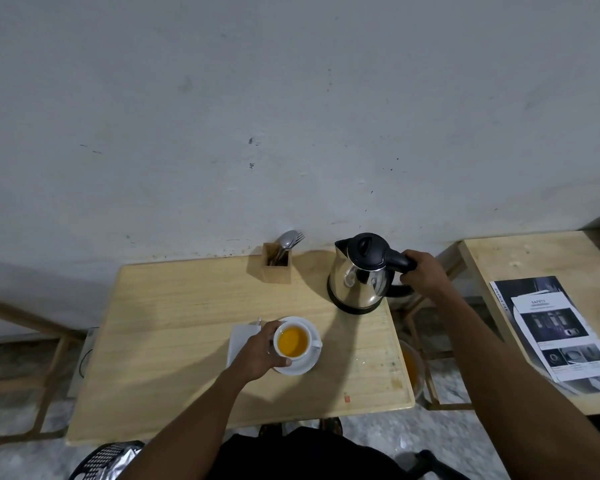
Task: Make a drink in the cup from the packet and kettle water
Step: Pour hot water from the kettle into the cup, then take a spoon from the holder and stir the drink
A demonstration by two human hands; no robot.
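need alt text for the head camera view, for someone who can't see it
A person's left hand holds a white cup of orange drink on a saucer, while the right hand grips the handle of an upright steel kettle on a wooden table.

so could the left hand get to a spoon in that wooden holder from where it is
Probably yes. The left hand would first have to let go of the cup; bare table lies between it and the wooden holder, with the kettle off to the side.

A single wide-angle head-worn camera looks steeply down and forward over a pale wooden table [174, 341] filling the frame's lower centre, with a grey plastered wall [291, 116] across the upper half, both forearms entering from the bottom edge.
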